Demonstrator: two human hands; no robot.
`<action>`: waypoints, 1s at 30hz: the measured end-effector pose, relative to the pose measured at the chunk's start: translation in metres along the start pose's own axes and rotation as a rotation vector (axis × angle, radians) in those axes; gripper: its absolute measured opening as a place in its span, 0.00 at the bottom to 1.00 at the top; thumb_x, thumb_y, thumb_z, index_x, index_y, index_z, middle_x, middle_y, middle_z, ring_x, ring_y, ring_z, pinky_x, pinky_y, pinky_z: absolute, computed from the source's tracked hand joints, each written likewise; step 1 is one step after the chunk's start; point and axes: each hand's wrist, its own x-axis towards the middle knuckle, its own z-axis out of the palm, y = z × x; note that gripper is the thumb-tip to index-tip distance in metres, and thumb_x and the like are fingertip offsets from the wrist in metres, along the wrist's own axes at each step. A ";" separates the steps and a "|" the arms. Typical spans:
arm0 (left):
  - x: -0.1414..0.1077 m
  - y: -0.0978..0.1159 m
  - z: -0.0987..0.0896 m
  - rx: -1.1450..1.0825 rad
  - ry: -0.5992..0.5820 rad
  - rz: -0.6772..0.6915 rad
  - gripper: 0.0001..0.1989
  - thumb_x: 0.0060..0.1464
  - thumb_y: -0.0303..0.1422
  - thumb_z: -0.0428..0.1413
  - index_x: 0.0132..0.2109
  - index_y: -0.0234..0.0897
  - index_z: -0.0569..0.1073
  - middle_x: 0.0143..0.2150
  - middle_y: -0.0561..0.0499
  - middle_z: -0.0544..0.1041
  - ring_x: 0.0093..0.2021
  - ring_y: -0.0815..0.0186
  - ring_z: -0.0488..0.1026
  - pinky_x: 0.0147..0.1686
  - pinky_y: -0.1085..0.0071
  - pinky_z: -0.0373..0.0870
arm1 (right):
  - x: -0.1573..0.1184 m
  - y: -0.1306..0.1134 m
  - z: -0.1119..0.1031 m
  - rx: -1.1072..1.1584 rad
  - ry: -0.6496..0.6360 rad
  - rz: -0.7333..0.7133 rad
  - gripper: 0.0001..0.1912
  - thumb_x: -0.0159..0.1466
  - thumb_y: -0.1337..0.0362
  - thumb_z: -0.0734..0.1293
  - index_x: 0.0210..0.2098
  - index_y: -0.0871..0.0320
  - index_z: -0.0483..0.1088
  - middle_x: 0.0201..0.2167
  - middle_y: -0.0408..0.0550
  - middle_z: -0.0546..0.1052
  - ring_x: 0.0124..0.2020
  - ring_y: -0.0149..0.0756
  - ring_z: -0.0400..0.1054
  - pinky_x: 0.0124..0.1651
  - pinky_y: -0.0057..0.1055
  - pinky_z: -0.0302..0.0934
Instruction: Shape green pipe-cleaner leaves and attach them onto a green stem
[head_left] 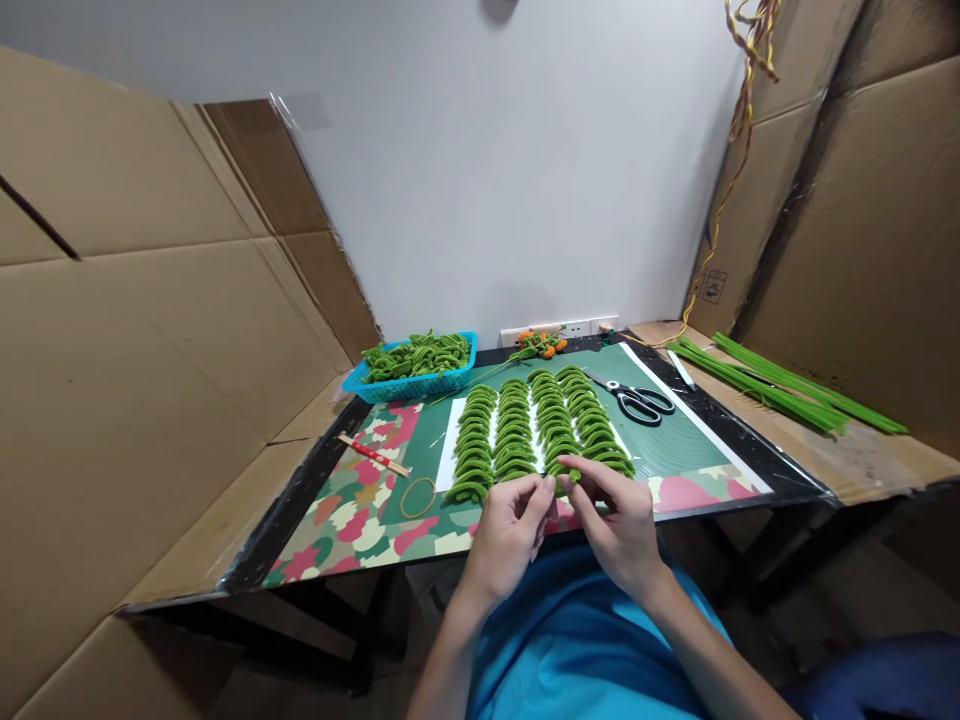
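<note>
Pinching a fuzzy green piece [575, 477], the right hand [621, 515] sat near the left hand [508, 525], whose hold was unclear; curled green strips [427, 353] filled a blue basket [412, 388].

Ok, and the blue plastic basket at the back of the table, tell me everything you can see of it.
The blue plastic basket is shallow, with a flared rim and small openings in its side wall. It stands upright at the far left of the table, near the white wall. Curved, fuzzy green pieces are heaped in it, some rising above the rim; they hide its floor. Neither the left hand nor the right hand touches it.
</note>
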 end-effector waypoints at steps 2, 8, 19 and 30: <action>0.001 -0.002 0.000 -0.051 0.010 -0.009 0.27 0.69 0.54 0.55 0.30 0.38 0.67 0.22 0.60 0.60 0.17 0.75 0.57 0.16 0.76 0.54 | 0.000 0.000 -0.001 0.046 -0.033 0.020 0.12 0.72 0.68 0.70 0.54 0.56 0.81 0.36 0.47 0.85 0.26 0.32 0.77 0.30 0.26 0.73; 0.002 0.000 -0.001 -0.037 -0.001 -0.002 0.26 0.70 0.53 0.55 0.32 0.37 0.68 0.24 0.60 0.63 0.16 0.77 0.58 0.16 0.78 0.51 | -0.002 0.003 -0.003 0.118 -0.031 0.033 0.10 0.72 0.69 0.69 0.50 0.54 0.82 0.33 0.45 0.85 0.24 0.32 0.78 0.28 0.25 0.74; -0.003 0.003 -0.002 0.080 -0.036 0.030 0.22 0.70 0.52 0.55 0.36 0.38 0.69 0.23 0.61 0.62 0.18 0.75 0.59 0.19 0.75 0.54 | -0.002 0.000 -0.004 0.076 0.023 -0.018 0.10 0.71 0.71 0.68 0.46 0.55 0.82 0.32 0.46 0.86 0.24 0.33 0.79 0.26 0.24 0.73; -0.001 0.002 -0.004 -0.024 -0.053 0.015 0.22 0.71 0.50 0.56 0.36 0.38 0.67 0.24 0.61 0.63 0.19 0.76 0.60 0.19 0.77 0.56 | -0.003 0.000 -0.007 0.148 -0.107 0.077 0.14 0.71 0.65 0.71 0.55 0.56 0.81 0.31 0.45 0.83 0.25 0.33 0.78 0.26 0.24 0.76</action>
